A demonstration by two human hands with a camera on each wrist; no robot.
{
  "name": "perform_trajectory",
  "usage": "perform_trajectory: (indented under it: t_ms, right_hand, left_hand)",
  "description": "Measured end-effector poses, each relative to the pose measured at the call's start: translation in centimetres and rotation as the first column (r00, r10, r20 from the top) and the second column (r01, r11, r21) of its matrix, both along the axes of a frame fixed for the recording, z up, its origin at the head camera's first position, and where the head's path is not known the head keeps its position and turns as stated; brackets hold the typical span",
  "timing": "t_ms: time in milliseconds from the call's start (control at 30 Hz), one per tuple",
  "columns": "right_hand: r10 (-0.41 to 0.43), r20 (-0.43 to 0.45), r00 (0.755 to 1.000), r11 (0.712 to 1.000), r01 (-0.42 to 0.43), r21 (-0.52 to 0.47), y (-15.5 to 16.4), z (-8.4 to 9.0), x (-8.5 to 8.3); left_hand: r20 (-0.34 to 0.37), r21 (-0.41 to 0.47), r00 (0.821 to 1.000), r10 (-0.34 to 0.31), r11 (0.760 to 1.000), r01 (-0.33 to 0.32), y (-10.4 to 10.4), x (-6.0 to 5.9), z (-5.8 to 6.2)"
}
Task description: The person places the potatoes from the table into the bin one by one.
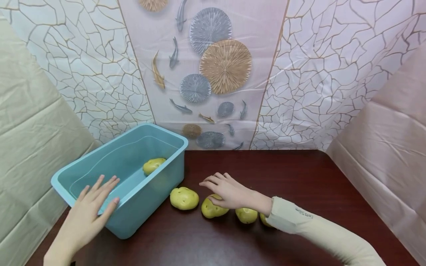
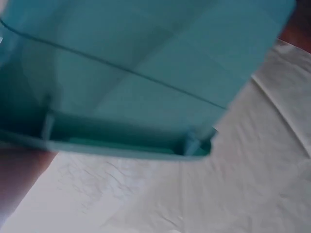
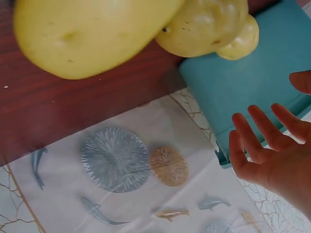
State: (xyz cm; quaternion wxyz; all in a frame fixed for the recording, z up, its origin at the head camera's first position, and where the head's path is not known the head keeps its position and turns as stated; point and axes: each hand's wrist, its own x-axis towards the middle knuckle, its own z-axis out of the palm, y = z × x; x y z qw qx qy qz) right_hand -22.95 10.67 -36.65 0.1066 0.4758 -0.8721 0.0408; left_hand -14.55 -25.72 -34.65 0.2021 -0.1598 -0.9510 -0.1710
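A blue plastic tub [image 1: 153, 199] stands at the left of the table, with one yellow potato [image 1: 154, 166] inside. My left hand [image 1: 87, 218] is at the tub's near rim, fingers straight and spread over the opening; the left wrist view shows the tub wall [image 2: 146, 77] close up. Right of the tub several potatoes lie in a row, the first a lumpy potato [image 1: 184, 198]. My right hand [image 1: 229, 190] hovers over the second potato [image 1: 213, 210], its fingers relaxed and holding nothing. The right wrist view has the right hand [image 3: 277, 145] with fingers apart.
Two more potatoes sit farther right, one potato [image 1: 246, 215] beside the forearm and another potato [image 1: 265, 220] partly under the sleeve [image 1: 293, 218]. The dark red table [image 1: 283, 173] ends at a patterned cloth backdrop [image 1: 206, 111]. Plain cloth walls [image 1: 379, 155] flank both sides.
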Motion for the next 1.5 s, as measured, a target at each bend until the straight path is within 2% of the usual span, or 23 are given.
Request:
perform_trajectory:
  t_ms: [100, 200, 333, 500, 767, 967, 1233, 1500]
  right_hand:
    - [-0.012, 0.015, 1.0, 1.0, 0.012, 0.019, 0.3, -0.4, 0.1]
    - [-0.018, 0.019, 1.0, 0.999, 0.017, 0.038, 0.6, -1.0, 0.2]
    - [-0.019, 0.001, 1.0, 0.998, 0.019, 0.062, 1.0, -1.7, 0.3]
    - [-0.03, 0.011, 1.0, 0.997, 0.029, 0.074, 1.4, -2.3, 0.2]
    - [-0.017, 0.024, 1.0, 0.997, 0.015, 0.074, 1.5, -3.0, 0.0]
    - [-0.012, 0.035, 0.999, 0.997, 0.01, 0.08, 1.4, -3.3, 0.0]
    - [-0.035, 0.103, 0.994, 0.994, 0.023, 0.11, 1.3, -3.6, 0.3]
    - [-0.06, 0.089, 0.994, 0.987, 0.046, 0.157, 1.2, -4.3, 0.3]
  left_hand:
    - [-0.044, -0.056, 0.999, 0.008, 0.998, -0.011, 1.2, 0.3, -0.3]
    - [-0.077, -0.109, 0.996, 0.05, 0.992, -0.058, 1.9, 0.5, -0.4]
    - [-0.084, -0.175, 0.99, 0.115, 0.976, -0.128, 2.3, 0.5, -0.5]
    - [-0.088, -0.233, 0.984, 0.158, 0.957, -0.174, 2.5, 0.4, -0.4]
    - [-0.135, -0.23, 0.976, 0.173, 0.952, -0.2, 2.8, 0.3, -0.6]
    - [-0.131, -0.227, 0.975, 0.178, 0.952, -0.204, 2.8, 0.3, -0.6]
    - [-0.138, -0.229, 0.975, 0.175, 0.952, -0.204, 2.9, 0.3, -0.7]
    - [-0.149, -0.23, 0.974, 0.171, 0.952, -0.202, 2.9, 0.3, -0.8]
